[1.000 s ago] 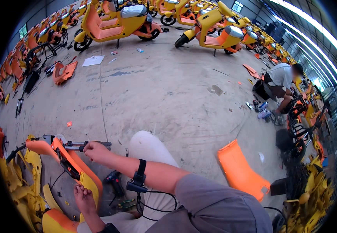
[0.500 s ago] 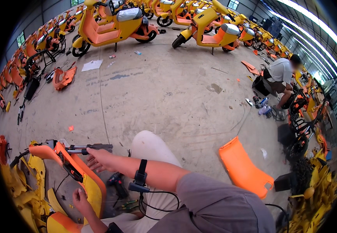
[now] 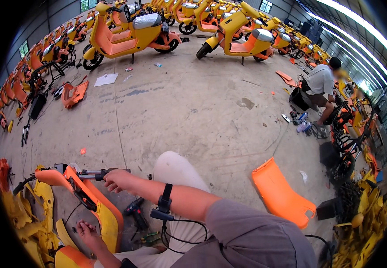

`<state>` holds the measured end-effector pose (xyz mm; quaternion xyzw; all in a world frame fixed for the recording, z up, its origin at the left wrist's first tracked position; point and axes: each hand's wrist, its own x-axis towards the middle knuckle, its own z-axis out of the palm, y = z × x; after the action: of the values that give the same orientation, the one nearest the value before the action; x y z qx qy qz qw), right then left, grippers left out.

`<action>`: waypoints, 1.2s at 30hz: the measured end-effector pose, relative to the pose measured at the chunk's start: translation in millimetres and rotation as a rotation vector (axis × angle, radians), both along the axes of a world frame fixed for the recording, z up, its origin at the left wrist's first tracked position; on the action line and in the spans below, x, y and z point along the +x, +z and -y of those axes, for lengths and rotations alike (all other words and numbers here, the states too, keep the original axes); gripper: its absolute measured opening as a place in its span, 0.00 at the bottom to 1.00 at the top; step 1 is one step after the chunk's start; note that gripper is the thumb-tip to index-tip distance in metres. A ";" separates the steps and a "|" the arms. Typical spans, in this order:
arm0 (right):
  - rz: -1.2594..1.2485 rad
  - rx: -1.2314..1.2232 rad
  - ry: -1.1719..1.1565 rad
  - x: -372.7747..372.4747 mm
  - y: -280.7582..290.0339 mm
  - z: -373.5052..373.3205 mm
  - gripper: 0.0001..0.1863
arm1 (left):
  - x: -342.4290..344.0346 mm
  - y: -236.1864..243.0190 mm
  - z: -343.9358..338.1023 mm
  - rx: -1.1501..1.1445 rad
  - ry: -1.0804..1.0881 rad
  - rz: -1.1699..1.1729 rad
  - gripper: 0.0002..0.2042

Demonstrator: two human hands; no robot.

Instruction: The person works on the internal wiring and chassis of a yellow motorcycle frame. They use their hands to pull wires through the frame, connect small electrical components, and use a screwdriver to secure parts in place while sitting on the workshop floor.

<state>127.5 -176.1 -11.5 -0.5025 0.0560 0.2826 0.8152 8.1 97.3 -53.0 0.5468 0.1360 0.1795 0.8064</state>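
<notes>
The person's left hand [image 3: 87, 233] is bunched, its fingertips close together by the lower yellow side of a stripped scooter body [image 3: 109, 225]; whether they pinch anything small cannot be told. Above and right of it, the right hand [image 3: 120, 180] has half-curled fingers at the dark end of the metal fork legs [image 3: 91, 175]; whether it grips them is unclear.

The body could tip or roll if one hand pushes harder than the other, since no stand shows beneath it. Anything small at the left fingertips could drop among the loose panels. The black cable [image 3: 206, 232] looping from the right forearm could snag on the power drill [image 3: 135, 210] or the green-handled pliers [image 3: 150, 236], both on the floor below the right hand.

The body lies just left of the right hand, its bright orange upper shell open around a black insert, its lower section scuffed yellow.

Farther out, well right of both hands, lies an orange panel [image 3: 278, 192]; beyond, a co-worker [image 3: 320, 82] bends over another frame.
</notes>
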 end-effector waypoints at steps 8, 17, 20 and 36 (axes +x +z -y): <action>0.039 -0.051 0.061 -0.6 8.5 1.1 0.13 | -2.0 4.3 7.8 -0.370 -0.176 0.030 0.06; 0.080 -0.075 0.111 1.4 6.8 -8.8 0.12 | 3.5 -3.5 6.2 0.016 -0.154 -0.154 0.05; 0.107 -0.119 0.098 0.1 5.2 -12.9 0.13 | 5.6 -4.2 7.3 0.324 -0.039 -0.270 0.06; 0.058 -0.025 0.118 5.0 5.4 -7.1 0.11 | 0.8 -6.1 -19.2 -0.088 0.071 -0.154 0.12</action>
<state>132.6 -169.0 -6.1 -0.5231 0.0062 0.3149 0.7919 8.9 116.5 -59.1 0.5178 0.2247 0.1589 0.8100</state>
